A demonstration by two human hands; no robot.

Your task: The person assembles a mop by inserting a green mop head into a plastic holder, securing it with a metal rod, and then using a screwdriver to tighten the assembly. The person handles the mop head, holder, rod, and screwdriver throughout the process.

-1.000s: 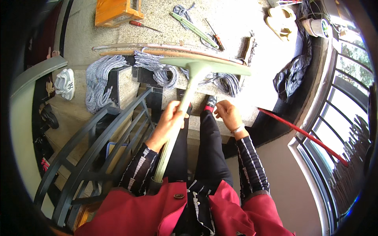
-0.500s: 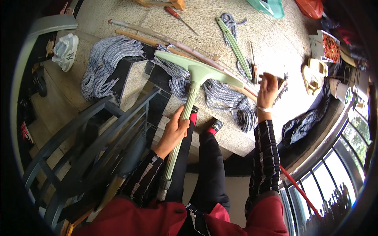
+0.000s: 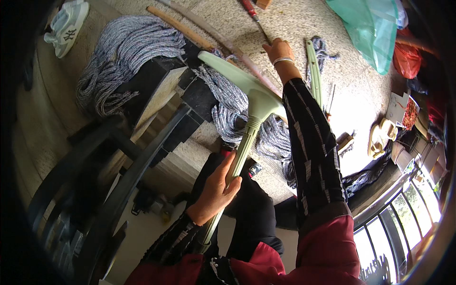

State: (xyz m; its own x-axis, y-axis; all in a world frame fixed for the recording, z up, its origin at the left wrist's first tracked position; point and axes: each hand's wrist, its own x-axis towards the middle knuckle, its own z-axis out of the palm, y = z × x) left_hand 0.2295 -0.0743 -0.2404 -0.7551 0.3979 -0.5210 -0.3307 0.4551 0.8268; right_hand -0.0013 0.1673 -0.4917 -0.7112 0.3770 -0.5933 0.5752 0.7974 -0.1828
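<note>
My left hand (image 3: 219,191) is wrapped around the ribbed pole of a pale green plastic mop frame (image 3: 260,95), which tilts up in front of my legs with its wide flat head away from me. Stretched out past it, my right hand (image 3: 280,51) has its fingers closed at the shaft end of a red-handled screwdriver (image 3: 255,18) lying on the speckled floor. A light green slotted bar (image 3: 313,71) lies just right of that hand. Blue-grey mop strands (image 3: 232,97) lie under the frame, partly hidden by it and by my right forearm.
A large strand bundle (image 3: 135,40) drapes over the step edge. Behind the frame lie a long pole (image 3: 213,28) and a wooden stick (image 3: 183,28). A dark railing (image 3: 152,154) rises at left. Sandals (image 3: 380,137), a green bag (image 3: 368,31) and a second screwdriver (image 3: 328,107) lie right.
My right hand has moved forward and left, from beside the slotted bar to the red-handled screwdriver. My left hand keeps hold of the mop frame. The whole view has shifted and turned.
</note>
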